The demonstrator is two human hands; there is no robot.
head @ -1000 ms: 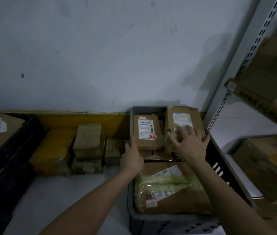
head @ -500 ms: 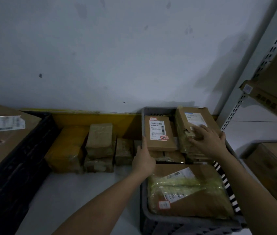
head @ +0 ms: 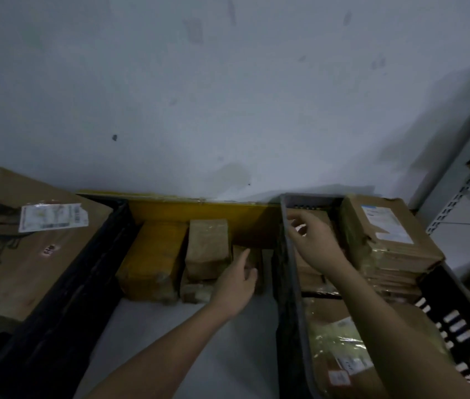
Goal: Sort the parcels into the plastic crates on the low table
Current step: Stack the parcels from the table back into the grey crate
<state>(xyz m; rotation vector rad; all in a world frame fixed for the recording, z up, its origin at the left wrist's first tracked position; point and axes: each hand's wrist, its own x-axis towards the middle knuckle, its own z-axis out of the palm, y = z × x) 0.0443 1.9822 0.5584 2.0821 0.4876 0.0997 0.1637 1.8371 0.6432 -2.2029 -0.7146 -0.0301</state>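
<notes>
A grey plastic crate (head: 290,254) on the right of the low table (head: 170,347) holds several brown parcels, among them a labelled box (head: 386,234) at the back and a flat parcel in yellowish wrap (head: 340,338) in front. My right hand (head: 313,243) hovers over the crate's back left corner with loosely curved fingers; nothing shows between them. It hides the parcel beneath it. My left hand (head: 236,280) reaches outside the crate, its index finger straight and touching a small brown parcel (head: 255,251).
A yellow-wrapped parcel (head: 153,260) and stacked brown boxes (head: 207,246) stand against a yellow board by the wall. A black crate (head: 84,272) at left carries a big cardboard box (head: 20,254). Metal shelving (head: 452,203) with cartons rises at right.
My left hand left the upright labelled parcel in the grey crate and moved left to the small brown parcel. My right hand shifted from the right-hand box to the crate's back left.
</notes>
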